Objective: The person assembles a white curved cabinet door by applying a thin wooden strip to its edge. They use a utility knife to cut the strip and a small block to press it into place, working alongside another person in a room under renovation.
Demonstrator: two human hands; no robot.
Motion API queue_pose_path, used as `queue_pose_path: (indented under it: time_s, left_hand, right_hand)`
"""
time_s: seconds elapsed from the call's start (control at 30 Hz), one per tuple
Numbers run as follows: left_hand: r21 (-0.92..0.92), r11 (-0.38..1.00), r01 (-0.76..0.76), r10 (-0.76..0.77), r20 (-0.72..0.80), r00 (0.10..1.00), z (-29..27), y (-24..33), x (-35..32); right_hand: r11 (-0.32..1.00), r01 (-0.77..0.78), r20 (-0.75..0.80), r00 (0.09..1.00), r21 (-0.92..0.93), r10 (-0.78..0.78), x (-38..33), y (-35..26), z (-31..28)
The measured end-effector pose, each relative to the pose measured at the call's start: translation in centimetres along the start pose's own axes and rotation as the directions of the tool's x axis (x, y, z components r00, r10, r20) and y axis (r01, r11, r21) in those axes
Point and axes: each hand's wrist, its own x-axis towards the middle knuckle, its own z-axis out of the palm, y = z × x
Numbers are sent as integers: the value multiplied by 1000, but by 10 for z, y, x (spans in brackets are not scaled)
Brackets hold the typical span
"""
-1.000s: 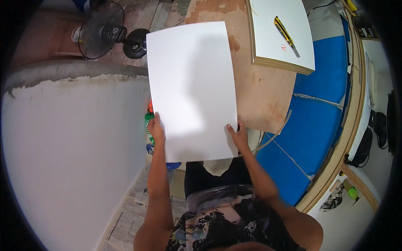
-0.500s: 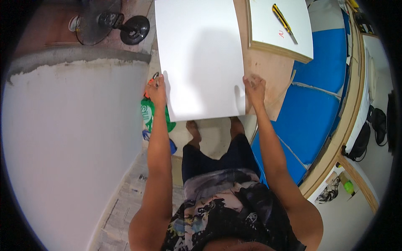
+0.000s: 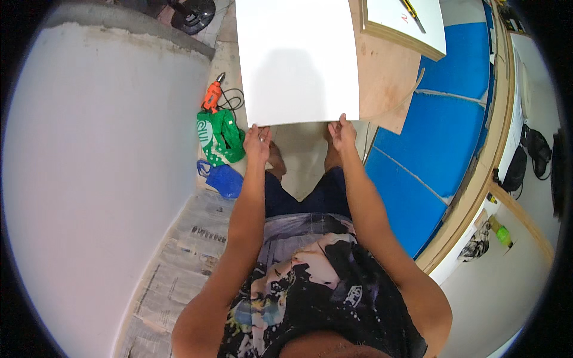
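A large white board [image 3: 298,36] stretches away from me, its near edge level with my shins and its far end cut off by the top of the view. My left hand [image 3: 258,143] grips the near edge close to the left corner, fingers closed and partly under it. Close to the right corner, my right hand [image 3: 342,134] pinches the same edge, thumb on top. A soft shadow falls across the white surface. The board's right side overlaps a light brown wooden sheet [image 3: 388,83].
At right, a utility knife [image 3: 413,13] lies on stacked white panels [image 3: 388,33]. Blue panels [image 3: 450,131] run beside the wooden sheet. An orange drill [image 3: 212,95], a green bag [image 3: 218,140] and a blue bag [image 3: 224,179] lie left. A low white wall [image 3: 107,155] borders newspaper-covered floor [image 3: 179,256].
Both hands have slid from the board's left and right sides to its near edge, closer together. The board shows farther up in the view, and the drill has come into full sight.
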Motion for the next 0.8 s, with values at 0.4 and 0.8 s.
queue_pose_path:
  time_s: [0.4,0.8]
  left_hand:
    - [17,995,-100,101,-6,995,-32,34,15]
    - [121,778,-616,595,-456,662,19,-19,15]
  right_hand:
    - [961,-91,-101,993,-261,67,-37,32,12]
    - [-550,820,985,96,-159,-141,13,-14,171]
